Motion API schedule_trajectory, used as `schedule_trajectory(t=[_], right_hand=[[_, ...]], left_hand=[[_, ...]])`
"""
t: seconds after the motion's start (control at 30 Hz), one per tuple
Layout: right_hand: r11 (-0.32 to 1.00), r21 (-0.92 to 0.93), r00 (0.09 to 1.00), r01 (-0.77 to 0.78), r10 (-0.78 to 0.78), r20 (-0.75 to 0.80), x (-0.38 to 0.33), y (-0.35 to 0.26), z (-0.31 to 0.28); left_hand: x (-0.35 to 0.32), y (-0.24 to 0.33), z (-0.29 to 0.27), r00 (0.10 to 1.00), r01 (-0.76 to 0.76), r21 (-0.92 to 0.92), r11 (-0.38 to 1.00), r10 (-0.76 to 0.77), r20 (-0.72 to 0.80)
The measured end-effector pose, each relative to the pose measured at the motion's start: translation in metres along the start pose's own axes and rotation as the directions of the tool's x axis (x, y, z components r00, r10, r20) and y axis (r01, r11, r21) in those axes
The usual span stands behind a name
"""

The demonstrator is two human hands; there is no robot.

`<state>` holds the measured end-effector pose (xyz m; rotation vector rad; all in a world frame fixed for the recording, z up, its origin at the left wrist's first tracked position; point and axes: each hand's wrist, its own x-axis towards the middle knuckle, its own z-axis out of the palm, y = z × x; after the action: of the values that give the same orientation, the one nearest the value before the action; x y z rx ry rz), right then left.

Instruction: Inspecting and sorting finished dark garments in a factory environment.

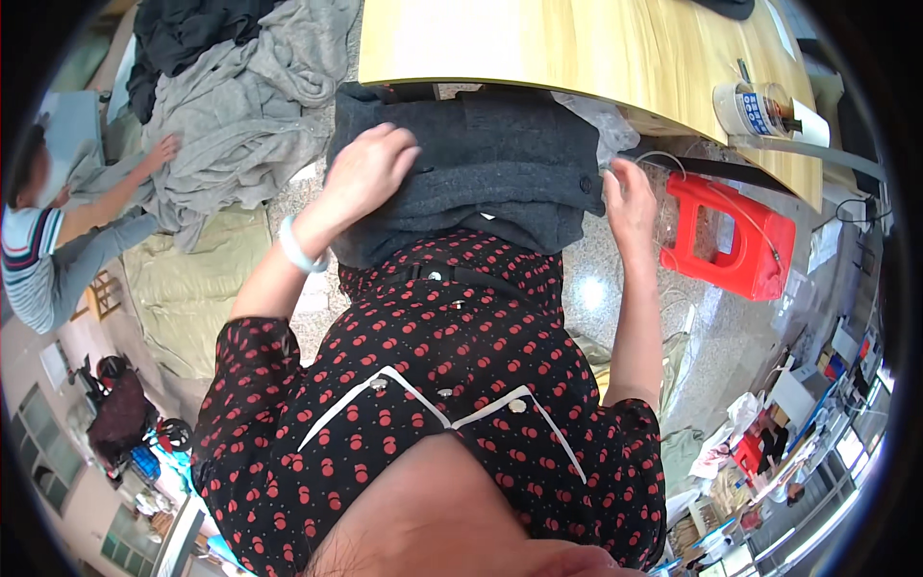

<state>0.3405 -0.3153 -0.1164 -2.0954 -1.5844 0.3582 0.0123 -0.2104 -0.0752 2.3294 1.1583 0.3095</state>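
Note:
A folded dark grey knit garment point(481, 159) lies across my lap, its layers stacked and a dark round button near its right end. Over the garment's left part is my left hand point(373, 171), fingers loosely bent and slightly blurred, with no cloth visibly gripped. A pale bangle point(300, 245) circles that wrist. My right hand point(632, 204) is raised beside the garment's right edge, close to the button. Its fingers are bent and apart, and nothing shows in them. Whether its fingertips touch the cloth is hard to tell.
A light wooden table point(538, 43) stands ahead, with a clear tub point(755, 108) near its right end. A red plastic stool point(731, 236) sits on the floor at right. Grey garments point(250, 106) are heaped at left, where another person point(53, 226) reaches toward them.

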Motion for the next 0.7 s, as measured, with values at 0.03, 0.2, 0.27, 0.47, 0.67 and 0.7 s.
schedule_trajectory(t=[0.03, 0.2, 0.27, 0.47, 0.67, 0.7], right_hand=[[0.977, 0.212, 0.999, -0.024, 0.014, 0.052, 0.007, -0.018, -0.001], [0.942, 0.24, 0.887, 0.235, -0.309, 0.343, 0.006, -0.055, 0.023], [0.931, 0.242, 0.874, 0.273, -0.345, 0.342, -0.002, -0.059, 0.028], [0.926, 0.129, 0.887, 0.356, -0.378, 0.265, -0.006, -0.06, 0.033], [0.882, 0.117, 0.848, 0.457, -0.472, 0.242, 0.009, -0.051, 0.013], [0.883, 0.093, 0.836, 0.46, -0.466, 0.289, 0.012, -0.049, 0.014]], left_hand=[[0.014, 0.002, 0.011, 0.999, -0.031, -0.012, 0.999, 0.031, 0.026], [0.063, 0.013, 0.073, 0.958, -0.036, 0.026, 0.999, 0.028, 0.286], [0.066, 0.013, 0.079, 0.93, 0.06, -0.014, 0.998, -0.051, 0.364], [0.079, 0.006, 0.099, 0.901, 0.047, -0.012, 0.999, -0.037, 0.432], [0.097, 0.023, 0.111, 0.925, -0.087, -0.119, 0.989, 0.124, 0.358], [0.098, 0.02, 0.119, 0.933, -0.136, -0.122, 0.983, 0.168, 0.317]])
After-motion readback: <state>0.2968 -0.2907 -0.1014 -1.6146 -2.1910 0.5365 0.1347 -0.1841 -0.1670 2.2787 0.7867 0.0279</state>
